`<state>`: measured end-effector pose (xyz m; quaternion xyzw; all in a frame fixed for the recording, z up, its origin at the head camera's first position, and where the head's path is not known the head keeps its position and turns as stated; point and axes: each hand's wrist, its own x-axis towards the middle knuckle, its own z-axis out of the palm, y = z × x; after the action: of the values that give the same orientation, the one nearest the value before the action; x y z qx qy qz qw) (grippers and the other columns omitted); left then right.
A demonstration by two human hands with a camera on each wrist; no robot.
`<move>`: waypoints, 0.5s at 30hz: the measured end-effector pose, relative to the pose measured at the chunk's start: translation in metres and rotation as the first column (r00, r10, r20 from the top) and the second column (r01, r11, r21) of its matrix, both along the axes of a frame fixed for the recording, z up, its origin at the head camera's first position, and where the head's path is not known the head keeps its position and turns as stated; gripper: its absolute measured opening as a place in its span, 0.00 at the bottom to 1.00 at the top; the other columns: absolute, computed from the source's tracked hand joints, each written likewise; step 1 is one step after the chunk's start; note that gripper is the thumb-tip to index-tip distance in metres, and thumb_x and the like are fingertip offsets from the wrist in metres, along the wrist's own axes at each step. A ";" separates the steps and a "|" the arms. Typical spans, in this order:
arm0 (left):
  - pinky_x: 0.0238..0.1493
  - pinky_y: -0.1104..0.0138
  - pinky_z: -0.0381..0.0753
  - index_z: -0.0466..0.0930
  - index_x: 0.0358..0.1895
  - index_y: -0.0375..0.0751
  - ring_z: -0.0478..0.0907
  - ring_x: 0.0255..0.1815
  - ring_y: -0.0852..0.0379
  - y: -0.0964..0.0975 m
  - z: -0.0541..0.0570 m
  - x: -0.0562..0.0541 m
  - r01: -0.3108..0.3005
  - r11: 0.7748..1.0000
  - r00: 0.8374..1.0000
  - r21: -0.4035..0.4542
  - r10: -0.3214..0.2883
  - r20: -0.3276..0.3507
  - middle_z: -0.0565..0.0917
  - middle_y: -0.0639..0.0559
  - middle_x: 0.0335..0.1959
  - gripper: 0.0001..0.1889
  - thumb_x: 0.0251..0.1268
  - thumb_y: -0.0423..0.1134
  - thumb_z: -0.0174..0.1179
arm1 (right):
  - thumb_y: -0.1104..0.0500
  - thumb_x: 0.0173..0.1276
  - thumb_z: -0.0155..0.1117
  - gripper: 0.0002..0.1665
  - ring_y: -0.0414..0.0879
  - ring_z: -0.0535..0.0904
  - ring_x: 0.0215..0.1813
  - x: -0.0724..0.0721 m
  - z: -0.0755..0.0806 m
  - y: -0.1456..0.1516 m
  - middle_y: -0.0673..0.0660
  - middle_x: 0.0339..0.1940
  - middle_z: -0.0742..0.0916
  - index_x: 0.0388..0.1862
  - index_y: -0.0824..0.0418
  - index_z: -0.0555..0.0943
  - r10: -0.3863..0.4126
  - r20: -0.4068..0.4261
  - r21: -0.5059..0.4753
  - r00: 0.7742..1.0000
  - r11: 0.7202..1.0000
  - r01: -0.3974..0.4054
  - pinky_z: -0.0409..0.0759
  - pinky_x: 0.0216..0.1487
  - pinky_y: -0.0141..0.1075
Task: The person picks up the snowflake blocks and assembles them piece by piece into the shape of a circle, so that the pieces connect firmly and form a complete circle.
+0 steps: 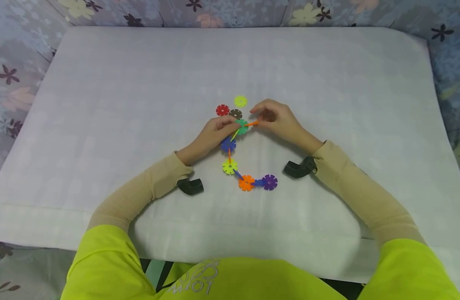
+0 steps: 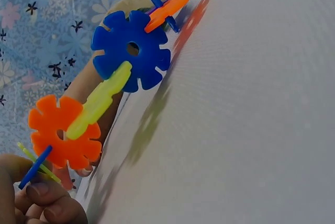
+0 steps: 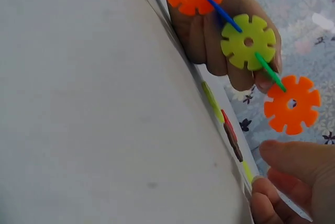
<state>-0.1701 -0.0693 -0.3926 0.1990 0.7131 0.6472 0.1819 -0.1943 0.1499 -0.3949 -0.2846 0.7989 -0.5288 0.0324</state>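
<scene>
My left hand [image 1: 216, 129] pinches a chain of notched plastic discs near its far end, at the green disc [image 1: 243, 128]. From there the chain bends toward me through a blue disc [image 1: 226, 146], a yellow disc [image 1: 226, 167] and an orange disc [image 1: 243, 186] to a purple disc [image 1: 272, 185]. Slotted edge-on into the green disc is an orange end disc [image 3: 276, 114]. Beside that disc is my right hand [image 1: 280, 118], thumb tip right at its edge, thumb and forefinger apart. In the left wrist view the chain's blue disc [image 2: 112, 43] stands raised above its shadow.
Loose yellow [image 1: 240, 98], red [image 1: 219, 110] and brown [image 1: 235, 117] discs lie just beyond my left fingers on the white-covered table [image 1: 139, 83]. Black curved wrist mounts [image 1: 190, 187] stick out inward from both sleeves. Flowered fabric [image 1: 233, 12] borders the table's far edge.
</scene>
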 end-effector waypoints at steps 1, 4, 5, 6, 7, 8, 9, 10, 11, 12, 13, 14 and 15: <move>0.30 0.68 0.64 0.77 0.37 0.32 0.64 0.23 0.55 0.000 0.000 0.000 -0.004 1.000 1.000 0.003 0.004 0.005 0.71 0.46 0.24 0.10 0.66 0.37 0.51 | 0.77 0.53 0.60 0.17 0.47 0.74 0.35 -0.002 0.000 -0.001 0.63 0.43 0.80 0.44 0.71 0.77 0.003 0.001 0.018 1.000 1.000 -0.003 0.71 0.36 0.31; 0.33 0.68 0.64 0.76 0.36 0.32 0.65 0.25 0.54 0.000 -0.001 0.000 -0.005 1.000 1.000 -0.002 0.005 0.003 0.70 0.46 0.23 0.10 0.67 0.37 0.50 | 0.74 0.57 0.59 0.18 0.47 0.73 0.36 -0.008 -0.001 -0.004 0.62 0.49 0.78 0.49 0.70 0.75 0.054 -0.029 0.104 0.998 0.993 -0.050 0.69 0.36 0.32; 0.34 0.68 0.64 0.76 0.36 0.32 0.65 0.26 0.54 0.000 -0.001 0.000 -0.003 1.000 1.000 -0.004 0.003 0.000 0.70 0.46 0.23 0.10 0.67 0.37 0.49 | 0.73 0.59 0.58 0.19 0.48 0.73 0.40 -0.009 -0.001 -0.006 0.61 0.53 0.76 0.51 0.69 0.74 0.084 -0.044 0.144 0.995 0.987 -0.077 0.69 0.39 0.33; 0.35 0.68 0.64 0.75 0.35 0.32 0.65 0.27 0.54 0.000 -0.001 0.000 0.000 1.000 1.000 -0.006 0.000 -0.004 0.69 0.45 0.23 0.10 0.67 0.37 0.49 | 0.72 0.60 0.57 0.21 0.48 0.73 0.43 -0.011 -0.001 -0.008 0.60 0.56 0.75 0.54 0.68 0.73 0.124 -0.066 0.192 0.990 0.975 -0.110 0.68 0.42 0.35; 0.35 0.68 0.63 0.75 0.35 0.32 0.64 0.27 0.54 0.000 -0.001 0.000 0.002 1.000 1.000 -0.009 -0.002 -0.010 0.68 0.45 0.22 0.11 0.67 0.37 0.48 | 0.72 0.60 0.55 0.23 0.49 0.72 0.46 -0.012 0.000 -0.010 0.60 0.59 0.72 0.56 0.67 0.72 0.168 -0.090 0.244 0.982 0.959 -0.141 0.67 0.45 0.36; 0.35 0.68 0.63 0.74 0.34 0.32 0.64 0.27 0.53 0.000 -0.001 0.000 0.004 1.000 1.000 -0.011 -0.004 -0.014 0.68 0.45 0.22 0.11 0.68 0.37 0.48 | 0.72 0.60 0.55 0.25 0.50 0.71 0.47 -0.013 0.000 -0.012 0.59 0.61 0.71 0.58 0.66 0.70 0.208 -0.110 0.298 0.972 0.940 -0.168 0.66 0.45 0.37; 0.35 0.68 0.63 0.74 0.34 0.32 0.64 0.27 0.53 0.000 -0.001 0.000 0.003 1.000 1.000 -0.012 -0.003 -0.013 0.67 0.45 0.22 0.11 0.68 0.37 0.48 | 0.72 0.59 0.54 0.27 0.51 0.70 0.46 -0.013 0.001 -0.013 0.57 0.63 0.69 0.60 0.64 0.69 0.246 -0.123 0.343 0.961 0.919 -0.192 0.65 0.43 0.38; 0.35 0.68 0.63 0.73 0.34 0.32 0.64 0.28 0.53 -0.001 0.000 0.000 0.003 1.000 1.000 -0.012 -0.004 -0.015 0.67 0.45 0.21 0.11 0.68 0.37 0.47 | 0.73 0.59 0.53 0.29 0.51 0.69 0.45 -0.013 0.001 -0.015 0.56 0.63 0.68 0.61 0.63 0.69 0.276 -0.128 0.385 0.953 0.899 -0.209 0.65 0.42 0.38; 0.35 0.68 0.63 0.73 0.34 0.32 0.64 0.27 0.53 -0.001 0.000 0.000 0.002 1.000 1.000 -0.011 -0.002 -0.014 0.67 0.45 0.21 0.11 0.68 0.37 0.47 | 0.73 0.58 0.52 0.30 0.51 0.68 0.44 -0.013 0.002 -0.016 0.55 0.63 0.68 0.61 0.62 0.69 0.295 -0.128 0.412 0.947 0.884 -0.220 0.65 0.41 0.38; 0.35 0.68 0.62 0.73 0.34 0.32 0.64 0.27 0.53 -0.001 0.001 0.000 -0.001 1.000 1.000 -0.012 0.001 -0.013 0.66 0.45 0.21 0.10 0.68 0.37 0.47 | 0.74 0.56 0.52 0.30 0.50 0.68 0.41 -0.013 0.002 -0.017 0.55 0.63 0.70 0.61 0.62 0.69 0.304 -0.130 0.424 0.944 0.878 -0.224 0.64 0.38 0.38; 0.35 0.68 0.62 0.73 0.34 0.32 0.63 0.27 0.53 -0.001 0.001 0.000 -0.004 1.000 1.000 -0.013 0.004 -0.015 0.66 0.45 0.20 0.10 0.68 0.37 0.47 | 0.74 0.57 0.53 0.29 0.50 0.68 0.41 -0.013 0.003 -0.017 0.55 0.61 0.72 0.59 0.62 0.71 0.300 -0.136 0.425 0.944 0.879 -0.218 0.65 0.38 0.38; 0.35 0.68 0.62 0.73 0.34 0.32 0.63 0.26 0.54 -0.002 0.001 0.000 -0.009 1.000 1.000 -0.015 0.009 -0.015 0.66 0.45 0.20 0.10 0.68 0.36 0.48 | 0.73 0.57 0.55 0.27 0.51 0.69 0.40 -0.012 0.003 -0.018 0.56 0.59 0.74 0.58 0.63 0.72 0.287 -0.139 0.418 0.948 0.885 -0.207 0.66 0.39 0.38; 0.34 0.68 0.62 0.73 0.33 0.31 0.63 0.26 0.54 -0.002 0.001 0.000 -0.014 1.000 1.000 -0.016 0.013 -0.016 0.66 0.45 0.20 0.10 0.68 0.36 0.48 | 0.74 0.57 0.57 0.26 0.51 0.70 0.41 -0.012 0.004 -0.018 0.58 0.56 0.76 0.57 0.64 0.73 0.273 -0.149 0.409 0.950 0.892 -0.192 0.67 0.42 0.38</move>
<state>-0.1698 -0.0715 -0.3914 0.1978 0.7212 0.6409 0.1735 -0.2063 0.1318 -0.3913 -0.4187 0.8471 -0.3197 0.0701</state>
